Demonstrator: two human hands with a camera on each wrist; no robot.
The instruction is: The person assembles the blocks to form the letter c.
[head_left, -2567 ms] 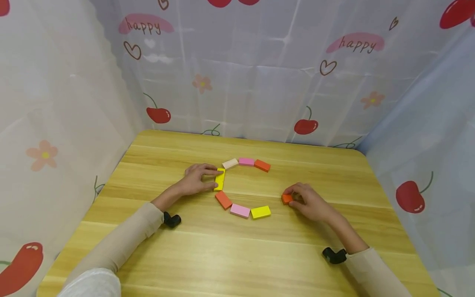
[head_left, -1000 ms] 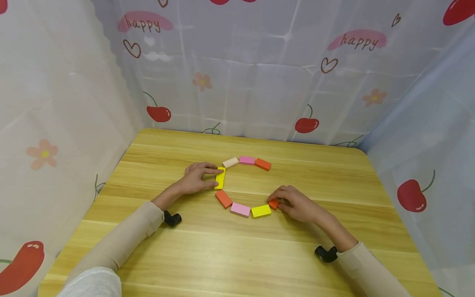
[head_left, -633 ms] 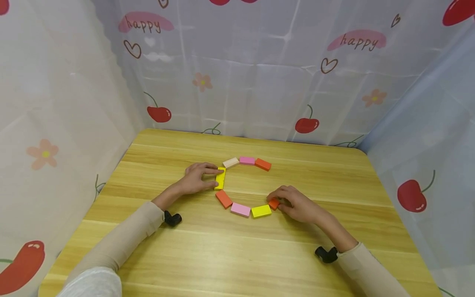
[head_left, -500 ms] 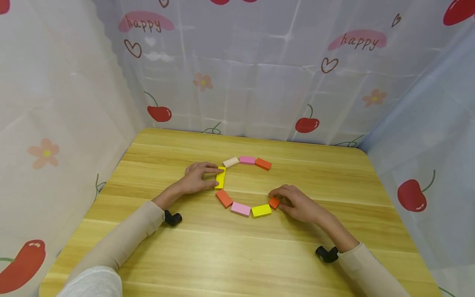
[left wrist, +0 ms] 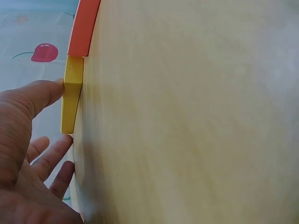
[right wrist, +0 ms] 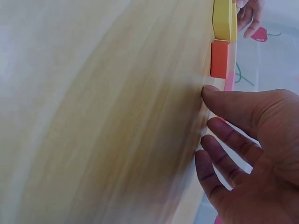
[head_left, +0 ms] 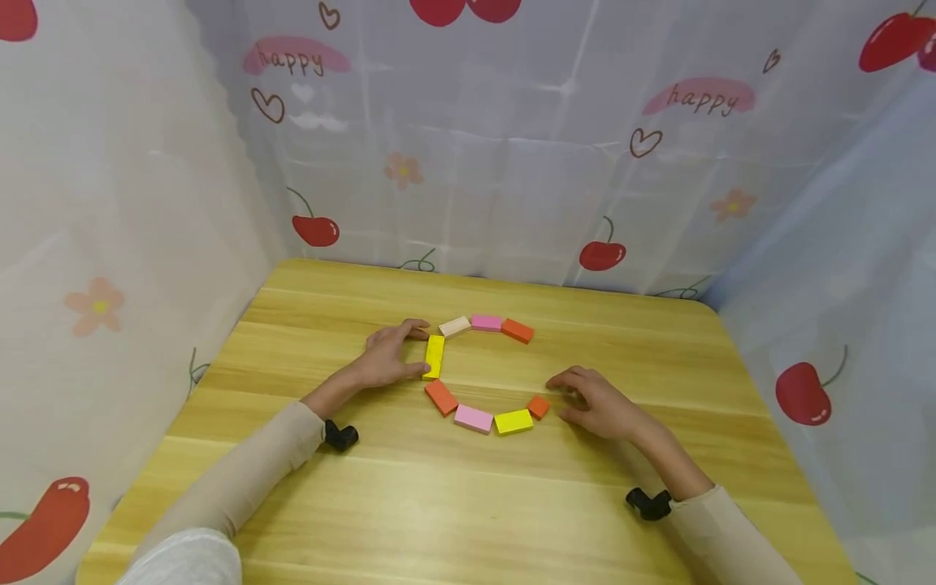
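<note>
In the head view, coloured wooden blocks lie in a C-shaped curve on the table. My left hand (head_left: 385,356) is at the left side, its thumb touching the yellow block (head_left: 435,357) and its other fingers extended off that block's far end. A small orange block (head_left: 538,407) sits at the curve's near right end, against another yellow block (head_left: 514,422). Just right of it is my right hand (head_left: 605,406), thumb and fingers apart with nothing between them. The right wrist view shows a gap between the right thumb and the orange block (right wrist: 219,59).
Along the far side run a pale wood block (head_left: 455,327), a pink block (head_left: 486,323) and an orange block (head_left: 517,331). An orange-red block (head_left: 441,398) and a light pink block (head_left: 473,418) continue the near side. Cherry-print curtains (head_left: 468,195) enclose the wooden table (head_left: 409,504).
My right hand brought the small orange block left to the yellow block's end, then let go and drew back right. My left fingers have lifted off the left yellow block.
</note>
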